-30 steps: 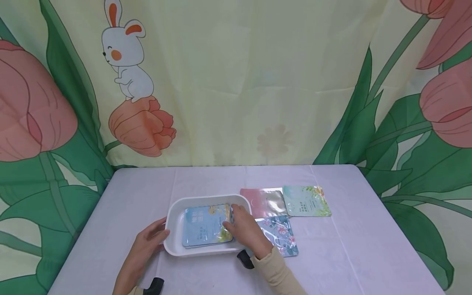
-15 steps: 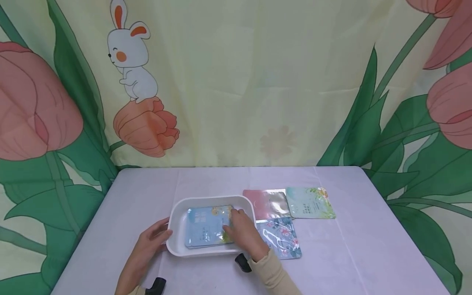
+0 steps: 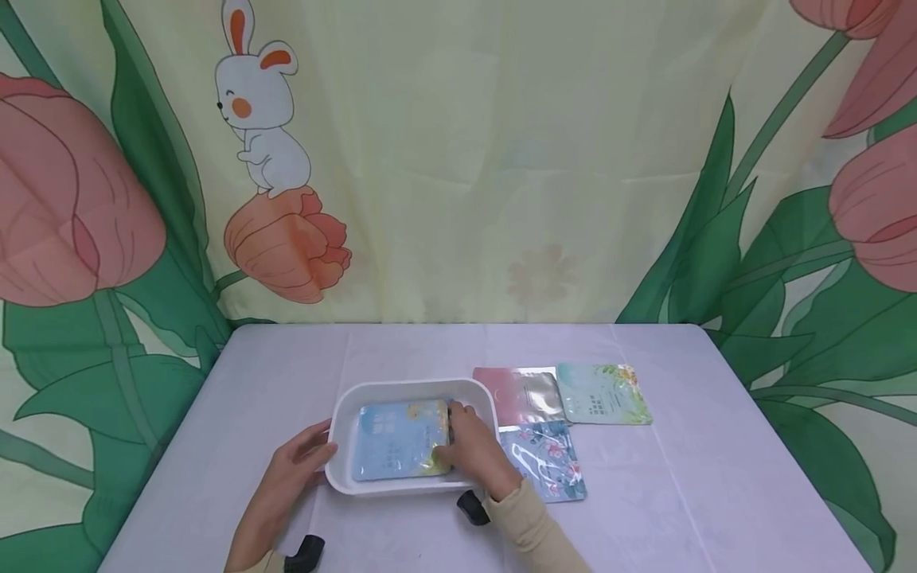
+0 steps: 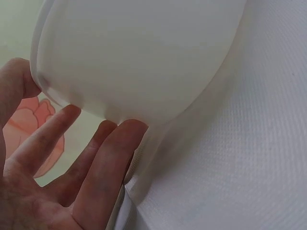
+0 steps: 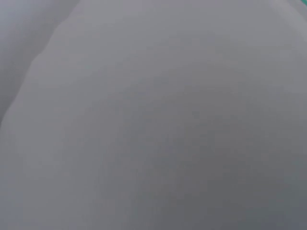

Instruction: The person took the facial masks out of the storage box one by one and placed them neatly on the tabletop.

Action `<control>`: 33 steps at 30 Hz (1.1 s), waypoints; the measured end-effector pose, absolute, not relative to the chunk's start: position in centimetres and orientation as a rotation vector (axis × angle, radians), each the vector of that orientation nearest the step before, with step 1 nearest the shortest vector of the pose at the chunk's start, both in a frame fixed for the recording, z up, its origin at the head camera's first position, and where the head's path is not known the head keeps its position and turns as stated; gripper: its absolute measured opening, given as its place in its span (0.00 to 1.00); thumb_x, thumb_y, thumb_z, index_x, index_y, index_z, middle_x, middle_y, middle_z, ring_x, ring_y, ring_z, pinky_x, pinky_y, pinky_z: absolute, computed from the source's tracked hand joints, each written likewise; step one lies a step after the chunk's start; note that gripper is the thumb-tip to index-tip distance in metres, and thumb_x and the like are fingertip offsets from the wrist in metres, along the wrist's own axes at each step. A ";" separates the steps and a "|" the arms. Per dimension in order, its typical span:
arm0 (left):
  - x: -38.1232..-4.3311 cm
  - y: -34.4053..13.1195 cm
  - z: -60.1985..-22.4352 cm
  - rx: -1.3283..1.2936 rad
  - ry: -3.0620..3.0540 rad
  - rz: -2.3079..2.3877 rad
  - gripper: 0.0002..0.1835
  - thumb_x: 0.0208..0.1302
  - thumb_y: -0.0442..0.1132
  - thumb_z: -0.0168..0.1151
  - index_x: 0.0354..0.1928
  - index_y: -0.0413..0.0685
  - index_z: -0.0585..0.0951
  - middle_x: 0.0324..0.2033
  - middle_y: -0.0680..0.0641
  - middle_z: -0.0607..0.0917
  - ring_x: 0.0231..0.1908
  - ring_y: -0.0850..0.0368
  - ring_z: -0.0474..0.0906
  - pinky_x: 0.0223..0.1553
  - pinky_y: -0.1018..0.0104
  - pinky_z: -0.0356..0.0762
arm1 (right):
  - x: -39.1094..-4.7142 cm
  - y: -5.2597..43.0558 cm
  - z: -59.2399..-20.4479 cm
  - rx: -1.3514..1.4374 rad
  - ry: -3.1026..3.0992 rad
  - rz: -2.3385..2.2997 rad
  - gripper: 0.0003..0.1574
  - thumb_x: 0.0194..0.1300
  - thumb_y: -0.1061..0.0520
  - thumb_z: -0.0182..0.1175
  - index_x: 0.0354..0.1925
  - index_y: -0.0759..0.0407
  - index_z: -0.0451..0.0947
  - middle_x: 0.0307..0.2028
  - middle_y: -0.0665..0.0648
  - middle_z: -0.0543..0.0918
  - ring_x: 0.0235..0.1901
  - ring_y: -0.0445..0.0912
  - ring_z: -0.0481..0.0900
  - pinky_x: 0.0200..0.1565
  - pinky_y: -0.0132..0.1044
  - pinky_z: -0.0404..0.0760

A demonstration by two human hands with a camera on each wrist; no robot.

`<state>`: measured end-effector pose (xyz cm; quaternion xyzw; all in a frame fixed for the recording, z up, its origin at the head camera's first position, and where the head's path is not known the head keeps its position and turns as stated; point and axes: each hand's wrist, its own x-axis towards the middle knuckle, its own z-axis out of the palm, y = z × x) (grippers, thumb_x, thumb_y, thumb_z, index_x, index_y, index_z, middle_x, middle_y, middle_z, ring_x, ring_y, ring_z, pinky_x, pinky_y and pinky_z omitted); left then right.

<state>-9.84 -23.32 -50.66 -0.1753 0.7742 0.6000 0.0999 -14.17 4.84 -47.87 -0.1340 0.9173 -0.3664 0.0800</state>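
At the far left we see a printed pink tulip (image 3: 79, 191) cut off by the edge of view, then a rabbit (image 3: 263, 111) drawn on the curtain (image 3: 430, 159). Below, the left hand (image 3: 294, 465) has its fingers spread, and the left wrist view shows us fingertips touching the outside of the white plastic tray (image 3: 341, 430); the left sleeve (image 3: 267, 564) is mostly out of frame. Inside the tray lies the light-blue foil packet (image 3: 401, 442), flat and glossy, with pale lettering too small for us to read and yellow and green print toward its right end. The right hand (image 3: 476, 446) holds that end, thumb on top, other fingertips hidden from us; the right wrist view offers only a blurred pale surface. Just right of the tray we make out a pink-and-silver packet (image 3: 509, 394), a blue floral packet (image 3: 544, 461) partly covered by the right arm and tray, and a mint-green packet (image 3: 602, 391), all on the white tablecloth (image 3: 645, 509). We count two hands, one tray and four packets in sight; whether more lie beneath the light-blue one, we cannot tell.
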 end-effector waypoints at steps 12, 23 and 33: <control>-9.8 -23.5 -50.5 -0.489 2.316 1.747 0.37 0.64 0.56 0.65 0.72 0.53 0.67 0.68 0.37 0.71 0.63 0.40 0.73 0.52 0.56 0.83 | -14.3 5.0 -48.0 -0.487 2.638 -1.205 0.21 0.53 0.67 0.70 0.44 0.69 0.72 0.35 0.58 0.73 0.30 0.42 0.70 0.33 0.31 0.73; -9.5 -23.4 -50.9 -0.502 2.319 1.741 0.39 0.62 0.59 0.65 0.72 0.53 0.67 0.68 0.37 0.70 0.63 0.40 0.73 0.52 0.57 0.83 | -14.2 4.8 -48.5 -0.596 2.605 -1.239 0.28 0.59 0.70 0.64 0.58 0.72 0.72 0.40 0.61 0.82 0.38 0.48 0.81 0.41 0.36 0.81; -9.7 -23.3 -50.7 -0.505 2.304 1.737 0.39 0.62 0.59 0.66 0.72 0.54 0.66 0.69 0.38 0.69 0.65 0.40 0.70 0.53 0.56 0.82 | -14.3 4.9 -48.5 -0.571 2.519 -1.421 0.24 0.63 0.76 0.55 0.58 0.73 0.71 0.40 0.65 0.81 0.37 0.51 0.84 0.30 0.36 0.86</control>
